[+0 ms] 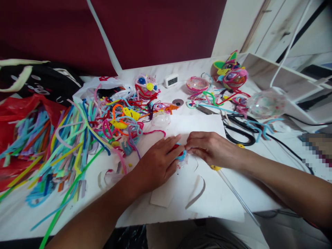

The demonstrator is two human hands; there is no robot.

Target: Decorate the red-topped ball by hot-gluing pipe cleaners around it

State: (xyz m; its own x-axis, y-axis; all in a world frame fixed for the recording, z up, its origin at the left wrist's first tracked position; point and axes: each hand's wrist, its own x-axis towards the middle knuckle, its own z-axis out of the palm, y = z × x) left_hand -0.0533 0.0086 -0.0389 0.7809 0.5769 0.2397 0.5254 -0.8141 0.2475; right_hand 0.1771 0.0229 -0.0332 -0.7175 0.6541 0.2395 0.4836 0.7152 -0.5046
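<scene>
A small red-and-blue craft piece with a clear, pinkish lower part rests over white paper, largely covered by my fingers. My left hand curls over it from the left, gripping it. From the other side my right hand is closed, thumb and fingertips pinched together at the piece's right edge. Whatever lies inside that pinch is too small to make out. Just below my right hand is a clear stick with a yellow part at its upper end. A curled paper strip lies nearby.
Pipe cleaners pile up on the left beside a red bag. Black-handled scissors lie right of the paper. Behind stand a decorated ball with eyes, a digital clock, a pink bowl and a clear plastic shell.
</scene>
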